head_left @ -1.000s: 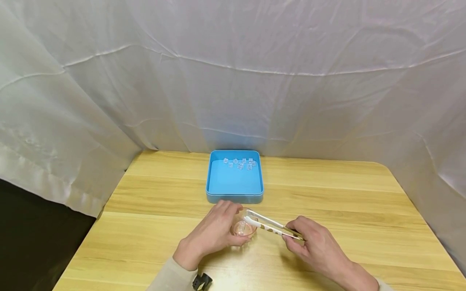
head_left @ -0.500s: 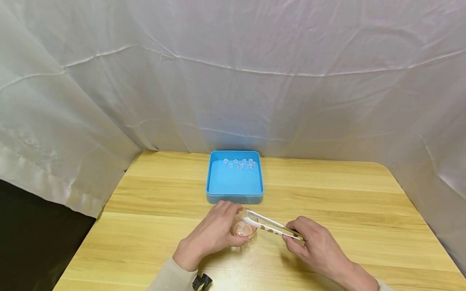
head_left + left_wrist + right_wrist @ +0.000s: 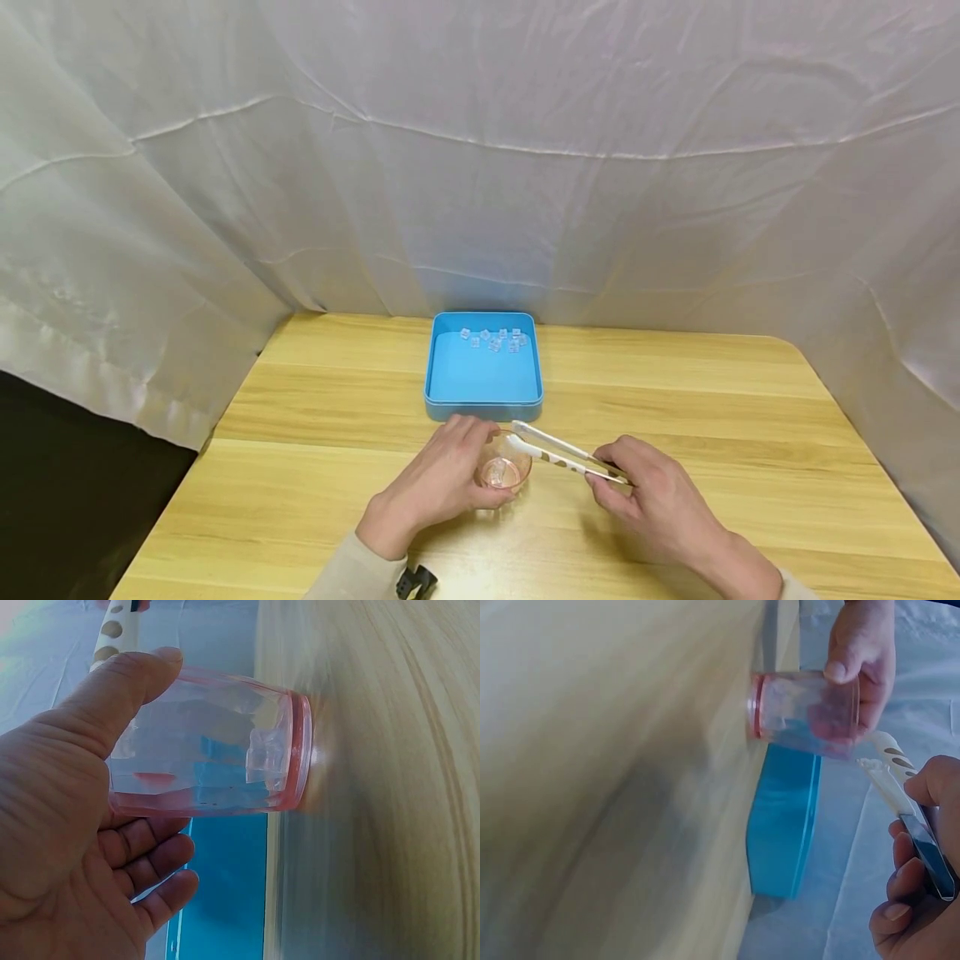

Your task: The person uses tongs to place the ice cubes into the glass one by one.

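My left hand (image 3: 435,473) grips a see-through pinkish cup (image 3: 172,757) near its rim, thumb on one side and fingers on the other. The cup stands upright on the table. At the bottom of it lies a clear cube (image 3: 264,756), best seen in the left wrist view. With my right hand (image 3: 660,504) I hold a pair of white tongs (image 3: 558,462) with brown spots and a metal handle end. Their arms are spread apart, the tips right at the cup's rim, and nothing shows between them.
Behind the cup stands a shallow blue tray (image 3: 483,412), with several clear cubes (image 3: 495,343) grouped toward its far side. Both sit on a wood-grain table (image 3: 735,400). A pale curtain (image 3: 480,167) hangs along the back and sides.
My right hand has shifted slightly up and to the right, lifting the tongs' tips from inside the cup to its rim. My left hand and the cup have stayed in place.
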